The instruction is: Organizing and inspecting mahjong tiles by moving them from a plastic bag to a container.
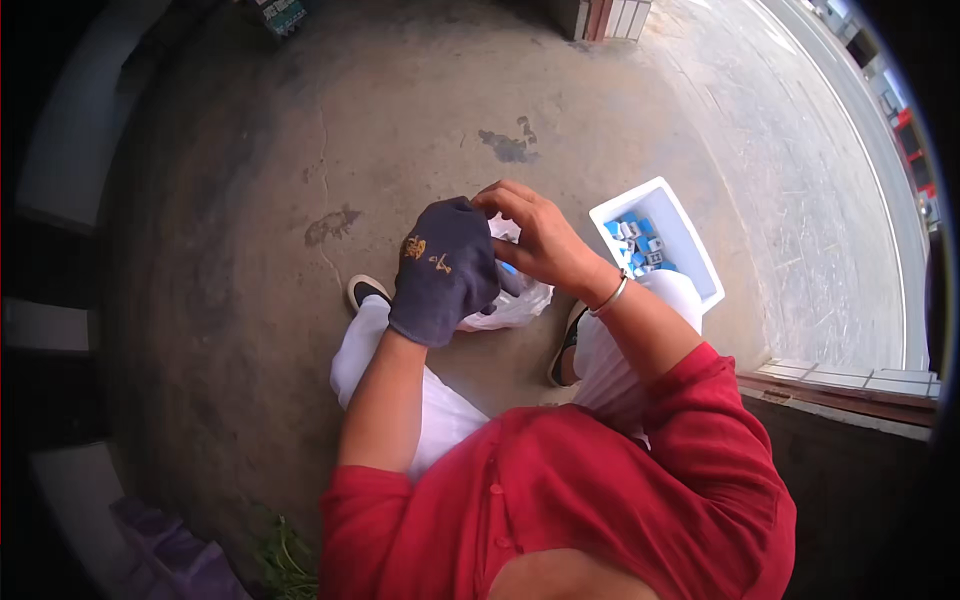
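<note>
My left hand [440, 270] wears a dark navy glove with gold marks on its back. Its fingers bend away from view, and whatever they hold is hidden behind the glove. Against the glove's far right side is my bare right hand [545, 240], a silver bangle on its wrist, with thumb and fingers curled together in a pinch. Anything between those fingertips is too hidden to name. Below both hands, a thin see-through plastic bag [525, 305] lies between my feet, with a bit of blue showing in it.
Beside my right knee stands a white foam box [705, 255] holding several small blue-and-white pieces [640, 242]. A tiled pillar base [612, 20] rises at the far side. Green leaves [285, 560] and a purple bag [175, 550] lie at the lower left. A low ledge [840, 390] runs along the right.
</note>
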